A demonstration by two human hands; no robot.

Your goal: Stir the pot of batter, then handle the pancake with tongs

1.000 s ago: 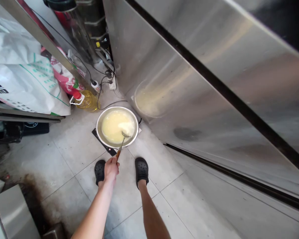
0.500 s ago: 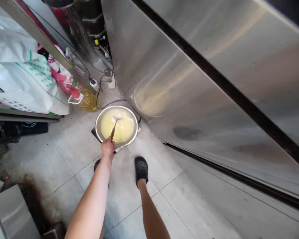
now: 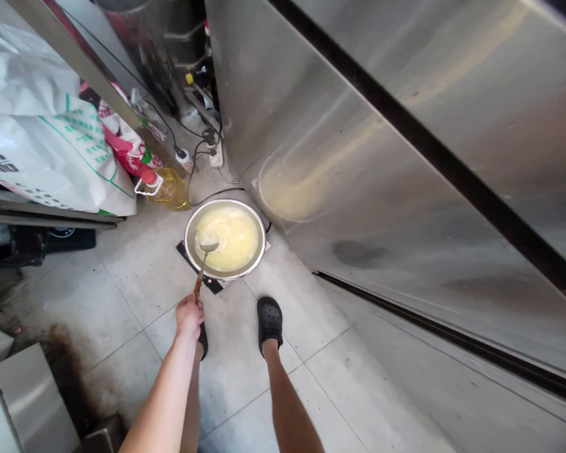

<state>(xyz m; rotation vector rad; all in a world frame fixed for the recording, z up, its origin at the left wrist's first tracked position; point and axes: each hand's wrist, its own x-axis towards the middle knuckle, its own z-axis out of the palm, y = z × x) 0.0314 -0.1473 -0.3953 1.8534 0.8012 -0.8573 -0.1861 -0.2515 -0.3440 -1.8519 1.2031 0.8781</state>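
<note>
A wide metal basin (image 3: 260, 250) of pale yellow liquid (image 3: 233, 236) sits on a flat black cooker (image 3: 209, 284) on the tiled floor. My left hand (image 3: 189, 316) is closed round the wooden handle of a long ladle (image 3: 202, 264). The ladle's metal bowl dips into the liquid at the basin's left side. My arm reaches down over my left leg. Both my feet, in black clogs (image 3: 269, 319), stand just in front of the basin. My right hand is out of view.
A tall stainless steel cabinet (image 3: 405, 189) fills the right side, close to the basin. A bottle of yellow oil (image 3: 170, 187), printed sacks (image 3: 51, 157) on a metal shelf, cables and a plug (image 3: 185, 158) lie behind. A steel box (image 3: 28, 402) stands at lower left.
The ladle's bowl swept from the basin's right side across the far side to its left side. My hand went forward over the rim, then drew back and left.
</note>
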